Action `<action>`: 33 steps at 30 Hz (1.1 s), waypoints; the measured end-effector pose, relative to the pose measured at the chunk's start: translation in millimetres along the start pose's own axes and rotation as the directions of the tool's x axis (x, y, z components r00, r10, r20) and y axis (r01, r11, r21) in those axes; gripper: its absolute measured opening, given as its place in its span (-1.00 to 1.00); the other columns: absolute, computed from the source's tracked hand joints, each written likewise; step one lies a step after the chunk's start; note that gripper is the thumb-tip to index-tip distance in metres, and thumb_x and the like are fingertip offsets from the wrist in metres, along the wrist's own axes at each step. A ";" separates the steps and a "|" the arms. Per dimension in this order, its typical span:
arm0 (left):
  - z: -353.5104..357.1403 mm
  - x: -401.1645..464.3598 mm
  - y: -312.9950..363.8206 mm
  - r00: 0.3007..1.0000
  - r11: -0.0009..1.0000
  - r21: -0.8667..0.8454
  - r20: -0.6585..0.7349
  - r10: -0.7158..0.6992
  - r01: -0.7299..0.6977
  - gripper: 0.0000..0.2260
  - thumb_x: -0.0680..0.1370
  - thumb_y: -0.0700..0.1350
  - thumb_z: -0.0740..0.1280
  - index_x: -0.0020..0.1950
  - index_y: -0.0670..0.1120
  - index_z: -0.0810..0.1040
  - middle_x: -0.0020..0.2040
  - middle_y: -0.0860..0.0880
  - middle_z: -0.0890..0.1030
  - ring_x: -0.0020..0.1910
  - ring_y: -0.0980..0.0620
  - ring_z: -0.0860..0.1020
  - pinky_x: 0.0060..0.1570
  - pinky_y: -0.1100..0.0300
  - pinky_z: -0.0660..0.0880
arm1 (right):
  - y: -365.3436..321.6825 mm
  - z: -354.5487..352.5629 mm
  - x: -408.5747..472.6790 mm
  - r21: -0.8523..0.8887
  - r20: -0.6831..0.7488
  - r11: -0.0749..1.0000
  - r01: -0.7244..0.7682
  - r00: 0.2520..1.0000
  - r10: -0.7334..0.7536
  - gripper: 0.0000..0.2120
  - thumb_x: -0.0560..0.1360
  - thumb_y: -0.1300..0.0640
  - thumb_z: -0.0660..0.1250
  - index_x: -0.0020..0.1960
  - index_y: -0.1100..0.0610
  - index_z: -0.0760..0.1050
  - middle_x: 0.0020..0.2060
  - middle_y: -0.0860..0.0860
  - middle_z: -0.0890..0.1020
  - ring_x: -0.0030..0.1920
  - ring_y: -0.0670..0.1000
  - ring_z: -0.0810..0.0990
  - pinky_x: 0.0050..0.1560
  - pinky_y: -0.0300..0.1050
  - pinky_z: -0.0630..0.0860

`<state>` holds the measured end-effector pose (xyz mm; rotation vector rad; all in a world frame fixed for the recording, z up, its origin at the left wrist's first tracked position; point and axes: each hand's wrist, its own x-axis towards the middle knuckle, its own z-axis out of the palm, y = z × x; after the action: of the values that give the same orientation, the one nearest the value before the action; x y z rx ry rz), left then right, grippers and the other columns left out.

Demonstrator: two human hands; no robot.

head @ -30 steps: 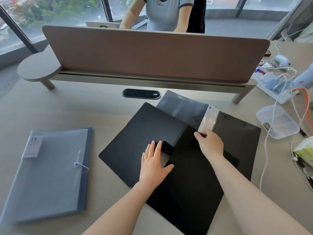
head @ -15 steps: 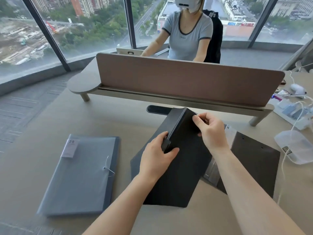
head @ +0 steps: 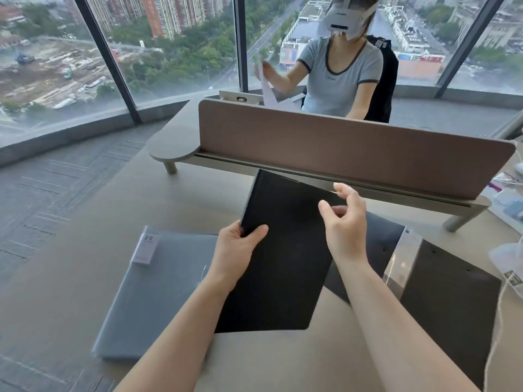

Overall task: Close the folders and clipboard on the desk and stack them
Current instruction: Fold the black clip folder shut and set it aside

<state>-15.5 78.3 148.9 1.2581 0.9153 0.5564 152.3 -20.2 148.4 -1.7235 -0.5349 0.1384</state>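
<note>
A closed black folder (head: 285,256) is held tilted above the desk, over the right edge of the grey folder. My left hand (head: 236,251) grips its left edge near the spine. My right hand (head: 343,224) hovers just over its upper right part with fingers spread, holding nothing. A closed grey folder (head: 158,292) with a white "20" label lies flat on the desk at the left. An open black clipboard (head: 441,295) with a clear strip down its middle lies flat at the right, partly hidden by my right arm.
A brown divider screen (head: 339,148) on a raised shelf crosses the desk behind the folders. A person sits beyond it, handling paper. Cables and a clear plastic box (head: 506,264) sit at the right edge. The desk's left edge drops to a carpeted floor.
The black folder went from lying open on the desk to closed and lifted, and has moved left toward the grey folder. My right hand has let go of it.
</note>
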 end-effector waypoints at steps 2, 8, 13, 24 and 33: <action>-6.5 4.1 -5.9 0.998 0.997 -0.058 -0.002 -0.059 0.059 -0.83 0.56 -0.17 0.40 0.14 -0.13 0.66 -0.01 -0.06 0.75 -0.03 -0.08 0.72 -0.03 0.00 0.66 | 24.9 -1.0 -2.5 -0.079 -0.010 0.990 -0.119 0.993 0.119 -0.60 0.53 0.14 0.39 0.35 0.01 0.44 0.27 -0.03 0.46 0.17 -0.01 0.51 0.23 -0.17 0.44; -20.9 20.5 -39.6 0.968 0.966 -0.069 -0.012 -0.252 0.251 -0.81 0.56 -0.08 0.40 0.15 -0.06 0.64 0.03 -0.04 0.74 0.02 -0.07 0.70 0.11 -0.09 0.61 | 84.1 -4.6 -32.5 -0.105 0.088 0.857 -0.504 0.854 0.513 -0.55 0.59 0.08 0.31 0.45 0.05 0.32 0.23 -0.04 0.54 0.28 0.01 0.50 0.32 0.04 0.44; -24.7 29.1 -76.9 0.915 0.914 0.062 -0.080 -0.395 0.400 -0.73 0.55 0.05 0.38 0.18 -0.05 0.56 0.13 -0.03 0.65 0.17 -0.08 0.59 0.26 -0.14 0.49 | 125.1 -6.1 -60.1 -0.224 0.109 0.763 -0.607 0.762 0.638 -0.82 0.58 0.21 0.28 0.16 0.15 0.54 0.07 0.08 0.66 0.06 0.09 0.61 0.03 -0.03 0.48; -27.7 29.4 -143.7 0.845 0.823 0.194 -0.086 -0.528 0.534 -0.55 0.57 0.03 0.35 0.42 -0.06 0.42 0.33 -0.10 0.56 0.30 -0.15 0.53 0.33 -0.18 0.45 | 163.3 -19.1 -93.3 -0.180 0.062 0.615 -0.768 0.615 0.786 -0.87 0.59 0.30 0.23 0.04 0.17 0.55 -0.06 0.04 0.65 -0.07 0.06 0.58 -0.12 -0.05 0.48; -57.1 20.9 -130.8 0.926 0.868 0.324 -0.129 -0.354 0.377 -0.60 0.60 -0.32 0.24 0.43 -0.08 0.47 0.30 -0.06 0.59 0.28 -0.09 0.56 0.27 -0.02 0.53 | 158.8 8.8 -88.4 -0.080 0.065 0.592 -0.802 0.588 0.806 -0.87 0.57 0.23 0.26 0.05 0.09 0.56 0.09 0.08 0.66 0.13 0.17 0.61 0.24 0.21 0.51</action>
<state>-67.2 93.8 15.2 1.3348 1.3135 0.1357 114.2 -70.1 -22.4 -1.8942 0.2434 0.8784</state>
